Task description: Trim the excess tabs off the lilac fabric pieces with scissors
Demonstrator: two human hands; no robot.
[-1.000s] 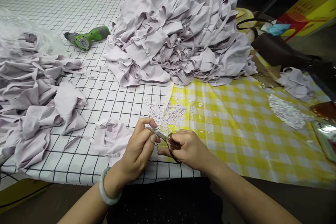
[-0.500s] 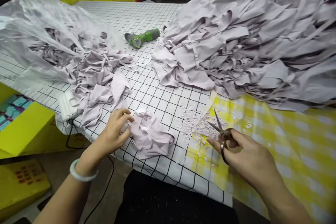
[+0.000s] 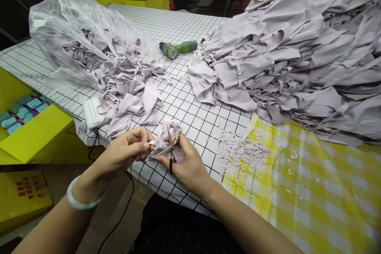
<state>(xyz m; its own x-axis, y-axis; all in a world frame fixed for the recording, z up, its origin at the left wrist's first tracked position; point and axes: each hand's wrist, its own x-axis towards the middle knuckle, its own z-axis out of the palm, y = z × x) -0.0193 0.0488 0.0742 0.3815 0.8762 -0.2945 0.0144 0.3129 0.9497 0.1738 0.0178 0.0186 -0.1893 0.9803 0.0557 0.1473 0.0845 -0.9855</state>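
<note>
My left hand pinches an edge of a pale lilac fabric piece near the table's front edge. In my right hand is a pair of scissors, its blades apart and pointing left at the pinched cloth. The blade tips are close to my left fingertips; whether they touch the fabric I cannot tell. Much of the piece is hidden behind my right hand and the scissors. To the right, small fabric clippings lie scattered over the grid cloth and a yellow checked sheet.
A large heap of lilac fabric fills the right back. At left, more pieces spill from a clear plastic bag. A green-and-grey handheld tool lies between them. A white corded device sits by the left edge, above yellow boxes.
My right hand has brought the scissors left, from above the clippings to the fabric piece. My left hand has closed on the cloth's edge. The view has shifted slightly.
</note>
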